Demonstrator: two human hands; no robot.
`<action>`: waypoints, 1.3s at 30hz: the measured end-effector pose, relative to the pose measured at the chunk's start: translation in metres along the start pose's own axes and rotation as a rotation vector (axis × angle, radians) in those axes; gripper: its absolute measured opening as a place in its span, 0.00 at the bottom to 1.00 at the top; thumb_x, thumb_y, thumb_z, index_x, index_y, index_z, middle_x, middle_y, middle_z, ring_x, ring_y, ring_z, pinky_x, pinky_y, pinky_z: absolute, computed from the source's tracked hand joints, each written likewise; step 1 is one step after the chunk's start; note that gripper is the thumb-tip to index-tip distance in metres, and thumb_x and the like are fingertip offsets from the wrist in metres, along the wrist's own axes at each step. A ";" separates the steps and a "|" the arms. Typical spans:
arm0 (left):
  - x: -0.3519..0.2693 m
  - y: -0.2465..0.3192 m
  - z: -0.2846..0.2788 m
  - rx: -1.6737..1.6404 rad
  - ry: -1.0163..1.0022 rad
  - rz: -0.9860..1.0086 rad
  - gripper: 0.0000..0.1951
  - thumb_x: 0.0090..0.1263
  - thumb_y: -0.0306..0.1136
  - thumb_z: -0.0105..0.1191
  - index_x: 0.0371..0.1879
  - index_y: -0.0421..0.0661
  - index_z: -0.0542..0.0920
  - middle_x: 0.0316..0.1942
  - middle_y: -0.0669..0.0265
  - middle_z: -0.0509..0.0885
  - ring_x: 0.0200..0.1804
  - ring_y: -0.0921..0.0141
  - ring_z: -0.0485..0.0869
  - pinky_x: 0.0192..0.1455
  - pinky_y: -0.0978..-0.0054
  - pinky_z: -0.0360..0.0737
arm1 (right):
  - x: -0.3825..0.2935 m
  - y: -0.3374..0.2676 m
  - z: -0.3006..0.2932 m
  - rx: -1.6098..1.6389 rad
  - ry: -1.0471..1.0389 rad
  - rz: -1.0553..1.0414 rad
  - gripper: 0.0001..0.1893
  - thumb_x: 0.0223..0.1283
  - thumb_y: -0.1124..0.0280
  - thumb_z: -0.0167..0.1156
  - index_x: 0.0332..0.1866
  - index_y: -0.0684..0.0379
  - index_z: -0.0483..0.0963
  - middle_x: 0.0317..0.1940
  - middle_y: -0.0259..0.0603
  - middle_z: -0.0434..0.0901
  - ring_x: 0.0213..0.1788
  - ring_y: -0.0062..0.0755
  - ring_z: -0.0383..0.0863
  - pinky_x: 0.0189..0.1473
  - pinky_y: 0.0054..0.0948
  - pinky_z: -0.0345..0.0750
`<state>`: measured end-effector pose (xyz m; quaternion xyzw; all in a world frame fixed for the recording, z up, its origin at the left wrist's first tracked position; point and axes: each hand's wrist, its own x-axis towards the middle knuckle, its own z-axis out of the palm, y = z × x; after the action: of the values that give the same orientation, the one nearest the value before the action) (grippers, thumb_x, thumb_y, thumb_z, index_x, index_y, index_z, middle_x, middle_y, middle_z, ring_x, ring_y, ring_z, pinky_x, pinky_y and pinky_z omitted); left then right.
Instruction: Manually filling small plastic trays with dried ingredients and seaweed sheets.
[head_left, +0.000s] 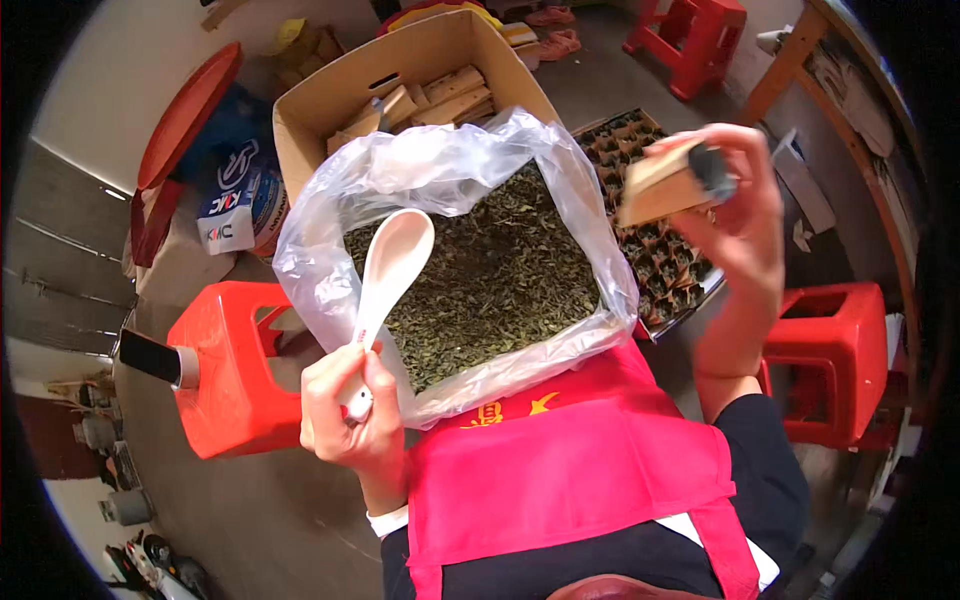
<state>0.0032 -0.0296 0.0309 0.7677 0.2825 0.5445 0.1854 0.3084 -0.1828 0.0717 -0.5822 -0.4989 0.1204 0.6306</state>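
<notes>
My left hand (351, 412) grips the handle of a white spoon (401, 247), whose bowl is above dried leaves (502, 277). The leaves lie in a clear plastic bag (307, 247) opened wide in front of me. On the right, my right hand (742, 202) is raised, slightly blurred, and holds a small tapered paper packet (664, 187) with a dark end facing the palm. Beneath and beyond it lies a tray of small paper packets (667, 262) with dark contents.
A cardboard box (315, 112) with pale, long pieces (450, 97) stands behind the bag. Red plastic stools stand at left (232, 367), right (832, 360) and upper right (686, 45). A phone (150, 356) is propped at the left stool. A wooden frame (795, 60) stands upper right.
</notes>
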 end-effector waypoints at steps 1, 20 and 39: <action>0.000 -0.001 0.001 -0.012 0.006 -0.039 0.10 0.60 0.14 0.63 0.39 0.37 0.83 0.35 0.55 0.87 0.36 0.65 0.89 0.42 0.71 0.85 | -0.007 0.004 -0.017 -0.028 0.064 -0.039 0.29 0.56 0.83 0.68 0.64 0.61 0.66 0.58 0.46 0.77 0.62 0.33 0.79 0.63 0.34 0.78; -0.002 0.002 0.008 -0.009 -0.027 -0.050 0.09 0.61 0.13 0.60 0.39 0.34 0.82 0.36 0.55 0.86 0.35 0.66 0.88 0.41 0.71 0.87 | -0.164 0.180 -0.129 -0.883 0.336 0.532 0.26 0.57 0.73 0.69 0.62 0.54 0.71 0.51 0.46 0.83 0.48 0.43 0.86 0.51 0.36 0.80; 0.016 -0.004 0.017 0.293 -0.602 0.157 0.09 0.61 0.18 0.63 0.38 0.40 0.82 0.32 0.56 0.83 0.33 0.61 0.85 0.37 0.68 0.82 | -0.120 0.154 -0.119 -0.872 0.392 0.453 0.14 0.70 0.73 0.60 0.58 0.62 0.75 0.46 0.45 0.86 0.49 0.31 0.86 0.52 0.28 0.81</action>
<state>0.0224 -0.0154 0.0345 0.9318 0.2305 0.2598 0.1057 0.4090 -0.2987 -0.0976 -0.8954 -0.2371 -0.0760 0.3692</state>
